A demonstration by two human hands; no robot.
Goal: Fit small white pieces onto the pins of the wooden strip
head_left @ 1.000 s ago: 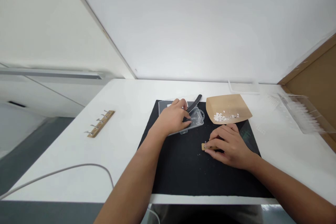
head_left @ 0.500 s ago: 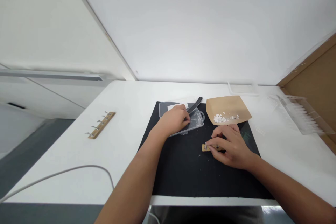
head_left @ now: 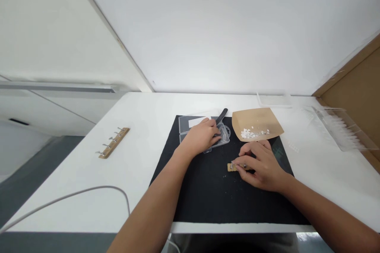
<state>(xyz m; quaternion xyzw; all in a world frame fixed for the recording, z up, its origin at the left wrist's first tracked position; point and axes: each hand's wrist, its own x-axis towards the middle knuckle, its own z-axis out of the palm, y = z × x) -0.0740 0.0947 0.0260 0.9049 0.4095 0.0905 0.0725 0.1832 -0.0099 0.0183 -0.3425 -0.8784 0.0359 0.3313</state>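
Note:
My left hand reaches into an open clear plastic case, its fingers bent and apart among small clear pieces that look like nail tips. A dark, slim handle-like tool, perhaps a nail file, lies across the case, partly behind that hand. On the black mat, my right hand is closed, with thumb and forefinger pinching a small wooden strip that carries metal posts. A small shiny piece shows at those fingertips; its kind is unclear. The palm and fingers cover the strip's right part.
A brown paper tray with white chips stands behind my right hand. Another wooden strip with upright metal posts lies on the left. Clear plastic racks stand at right. A white cable crosses the table's front left.
My left hand has shifted right and slightly forward within the case, uncovering more of its white label. My right hand and the wooden strip stay in place.

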